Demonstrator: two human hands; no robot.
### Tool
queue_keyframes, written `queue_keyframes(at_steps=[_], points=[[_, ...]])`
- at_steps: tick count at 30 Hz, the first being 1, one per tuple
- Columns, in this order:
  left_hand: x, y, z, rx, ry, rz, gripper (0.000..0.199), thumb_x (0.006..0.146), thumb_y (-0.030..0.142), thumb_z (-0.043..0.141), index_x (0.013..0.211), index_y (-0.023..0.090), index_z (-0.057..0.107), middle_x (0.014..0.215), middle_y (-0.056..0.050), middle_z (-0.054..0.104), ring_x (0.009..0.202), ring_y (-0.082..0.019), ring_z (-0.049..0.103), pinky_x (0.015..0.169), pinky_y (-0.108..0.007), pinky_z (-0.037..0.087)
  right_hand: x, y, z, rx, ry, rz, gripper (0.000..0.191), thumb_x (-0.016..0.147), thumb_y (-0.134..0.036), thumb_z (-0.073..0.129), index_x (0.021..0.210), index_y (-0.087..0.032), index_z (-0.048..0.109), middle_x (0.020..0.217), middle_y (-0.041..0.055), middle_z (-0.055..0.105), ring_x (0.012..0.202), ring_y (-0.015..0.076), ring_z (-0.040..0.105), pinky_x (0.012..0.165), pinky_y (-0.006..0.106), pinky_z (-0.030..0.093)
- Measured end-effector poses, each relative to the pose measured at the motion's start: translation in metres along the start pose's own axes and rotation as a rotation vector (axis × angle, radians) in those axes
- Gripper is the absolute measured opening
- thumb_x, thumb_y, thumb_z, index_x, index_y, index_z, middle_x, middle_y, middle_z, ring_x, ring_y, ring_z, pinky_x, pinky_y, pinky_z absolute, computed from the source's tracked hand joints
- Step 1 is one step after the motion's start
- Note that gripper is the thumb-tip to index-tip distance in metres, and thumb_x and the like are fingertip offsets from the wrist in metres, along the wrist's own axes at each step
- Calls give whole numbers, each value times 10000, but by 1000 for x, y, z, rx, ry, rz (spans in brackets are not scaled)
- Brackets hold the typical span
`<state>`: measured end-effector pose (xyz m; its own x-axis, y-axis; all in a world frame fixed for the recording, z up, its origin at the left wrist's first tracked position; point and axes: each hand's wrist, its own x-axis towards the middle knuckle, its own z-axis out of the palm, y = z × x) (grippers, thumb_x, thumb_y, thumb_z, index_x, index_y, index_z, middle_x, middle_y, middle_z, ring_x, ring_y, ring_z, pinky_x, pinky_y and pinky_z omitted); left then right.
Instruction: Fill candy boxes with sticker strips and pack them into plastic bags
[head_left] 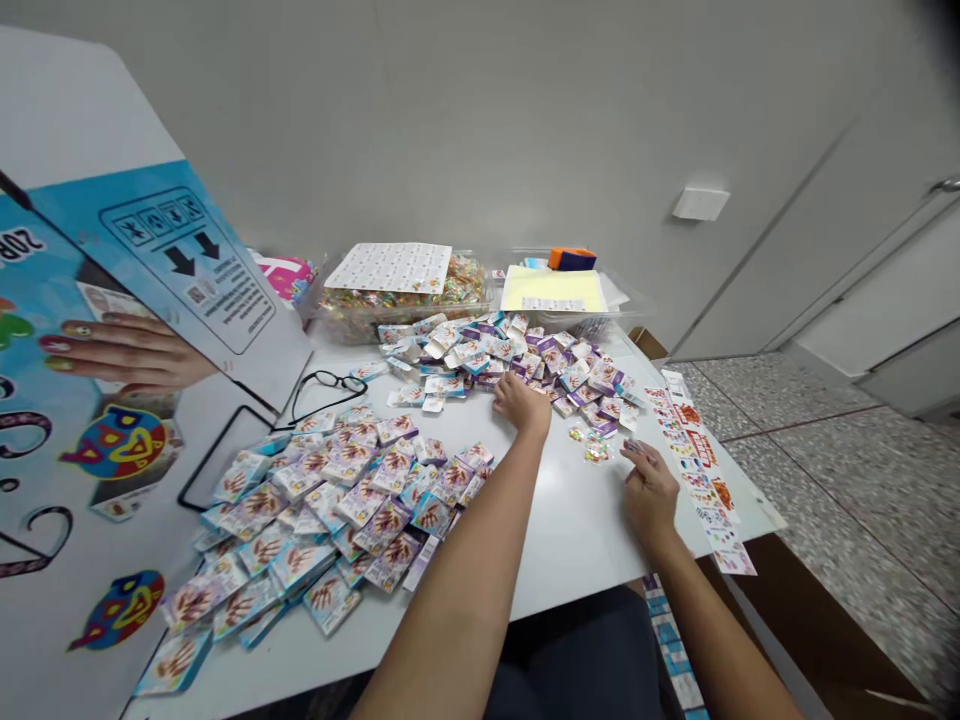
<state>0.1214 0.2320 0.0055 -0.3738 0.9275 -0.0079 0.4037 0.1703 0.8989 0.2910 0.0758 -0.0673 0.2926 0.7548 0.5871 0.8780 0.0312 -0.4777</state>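
My left hand [523, 402] reaches to the near edge of a loose pile of small printed boxes [559, 357], several with open flaps. Its fingers are curled down among the boxes, and what they grip is hidden. Low over the white table on the right, my right hand [649, 485] has its fingers pinched together around something too small to make out. Just left of it lie small clear packets [596, 447] with colourful bits inside. A large heap of closed boxes [330, 510], white, purple and blue with a hand picture, covers the table's left side.
At the back stand a clear tub [469, 282] of colourful packets and a second tub [626, 300] topped by a yellow sheet [553, 289]. Black glasses [330, 382] and a big printed carton [97, 400] are at left. Sticker strips [701, 470] hang over the table's right edge.
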Motion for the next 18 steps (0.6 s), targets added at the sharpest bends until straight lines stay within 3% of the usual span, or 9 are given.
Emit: queue_keyframes(at_steps=[3,7,11,14,16,18], points=[[3,4,-5,-82,15,-25,430,799,21,566,1194,188,559,1382,-197,562,1453,-340,371,1179,-566,264,6,-2,8,-25,-113,-61,406,858,-155,455,1082,-257,777,1204,112,717,1002,279,720,884,453,611],[-8,19,-15,-301,10,-44,414,892,86,495,1293,189,508,1500,-184,476,1489,-292,346,1182,-492,315,11,-11,11,-36,-225,-150,356,923,-274,532,1210,-216,735,1271,155,671,1120,338,655,977,532,560],[-43,26,-39,-574,-146,-103,335,1016,244,294,1228,170,542,1325,-170,623,1234,-248,626,936,-391,547,13,-8,13,-1,-277,-201,299,955,-372,568,1131,-232,766,1230,146,687,1129,344,636,977,538,561],[-89,10,-65,-726,-287,-138,351,1013,365,307,1077,158,584,1087,-139,699,938,-231,728,682,-325,583,15,3,13,23,-255,-188,343,1005,-371,480,1062,-217,782,1190,163,705,1083,333,666,945,539,576],[-121,-10,-80,-930,-433,-205,358,980,486,422,1041,171,581,1022,-110,686,782,-214,721,524,-269,510,16,10,11,33,-234,-172,375,1016,-392,463,1027,-199,785,1163,175,713,1069,329,682,934,529,581],[-149,-32,-92,-1047,-514,-293,415,913,579,574,1003,174,585,968,-85,669,725,-191,703,495,-234,463,17,15,7,41,-238,-172,377,1014,-410,474,991,-201,787,1140,168,722,1061,325,691,935,517,578]])
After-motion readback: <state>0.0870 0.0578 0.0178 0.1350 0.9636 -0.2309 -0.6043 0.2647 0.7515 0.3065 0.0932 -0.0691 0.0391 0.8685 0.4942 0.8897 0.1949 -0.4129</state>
